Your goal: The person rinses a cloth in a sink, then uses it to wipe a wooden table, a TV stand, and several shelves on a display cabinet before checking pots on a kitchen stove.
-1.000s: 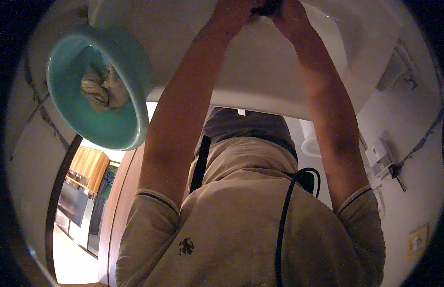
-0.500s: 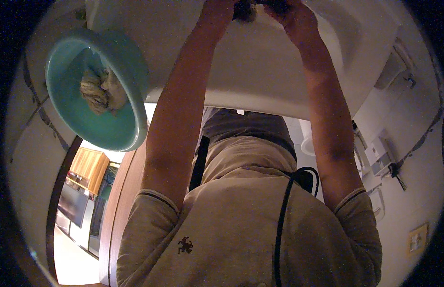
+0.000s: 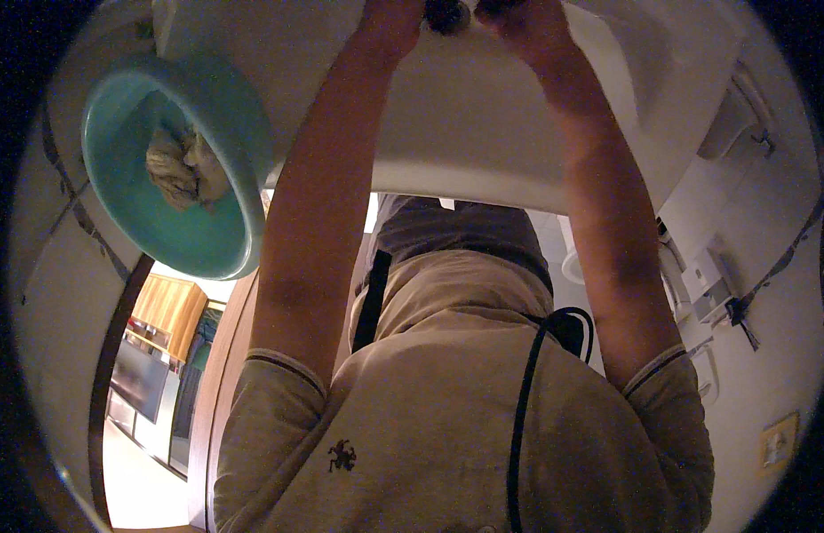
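Note:
Both my arms reach up to the top edge of the view, over a white sink (image 3: 483, 133). My left hand (image 3: 390, 19) and my right hand (image 3: 529, 22) are close together, with a small dark item (image 3: 447, 12) between them. Both hands seem to grip it, though the frame's rim cuts off the fingers. A teal basin (image 3: 218, 107) sits on the sink's left side, holding a wadded beige cloth (image 3: 183, 167). Neither hand touches the basin.
My beige shirt and a black cable (image 3: 523, 400) fill the lower middle. White pipes and fittings (image 3: 709, 284) are on the wall at the right, with a wall socket (image 3: 776, 444) lower down. An open doorway (image 3: 154, 391) at the lower left shows another room.
My hands have drawn slightly apart at the top edge, so more of the dark item shows between them. The basin and cloth have not moved.

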### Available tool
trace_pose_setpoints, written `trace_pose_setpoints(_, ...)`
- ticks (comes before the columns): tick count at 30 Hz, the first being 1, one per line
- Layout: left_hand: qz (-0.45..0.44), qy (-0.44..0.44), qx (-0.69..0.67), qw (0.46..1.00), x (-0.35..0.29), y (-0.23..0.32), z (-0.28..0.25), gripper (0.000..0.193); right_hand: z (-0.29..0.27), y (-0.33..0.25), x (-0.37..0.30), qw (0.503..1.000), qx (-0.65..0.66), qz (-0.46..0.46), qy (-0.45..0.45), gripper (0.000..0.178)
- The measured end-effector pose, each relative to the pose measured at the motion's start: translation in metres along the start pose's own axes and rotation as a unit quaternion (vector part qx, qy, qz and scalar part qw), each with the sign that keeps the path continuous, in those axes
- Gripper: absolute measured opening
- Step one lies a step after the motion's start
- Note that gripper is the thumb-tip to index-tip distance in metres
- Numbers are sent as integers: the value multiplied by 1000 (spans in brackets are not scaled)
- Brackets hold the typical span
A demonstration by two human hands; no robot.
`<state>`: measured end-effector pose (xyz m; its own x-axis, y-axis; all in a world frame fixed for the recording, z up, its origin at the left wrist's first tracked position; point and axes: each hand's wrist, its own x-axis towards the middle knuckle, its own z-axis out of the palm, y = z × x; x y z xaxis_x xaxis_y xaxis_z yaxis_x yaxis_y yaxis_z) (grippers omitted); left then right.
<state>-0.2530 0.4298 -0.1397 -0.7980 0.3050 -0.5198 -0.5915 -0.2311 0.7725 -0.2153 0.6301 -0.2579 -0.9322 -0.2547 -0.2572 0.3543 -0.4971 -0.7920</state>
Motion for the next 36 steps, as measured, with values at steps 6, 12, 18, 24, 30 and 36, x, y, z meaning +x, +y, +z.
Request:
trace_pose_setpoints(6,139,99,784,597,9,-65,36,34,92,-22,11,913,158,157,341,23)
trace_pose_setpoints(12,-42,104,465,878,18,-3,37,35,99,-15,4,921,150,142,330,28)
trace_pose_setpoints(18,270,180,788,523,-4,-92,46,35,65,-14,-2,951,248,60,176,32)
trace_pose_setpoints(24,-120,0,182,976,-16,4,-18,38,80,-65,-34,915,193,82,344,38)
trace_pose_setpoints(30,-31,123,164,978,-15,28,9,34,71,-51,-30,959,69,174,215,45)
trace_pose_setpoints(36,186,176,664,702,29,-91,33,30,101,-27,5,961,-3,90,260,41)
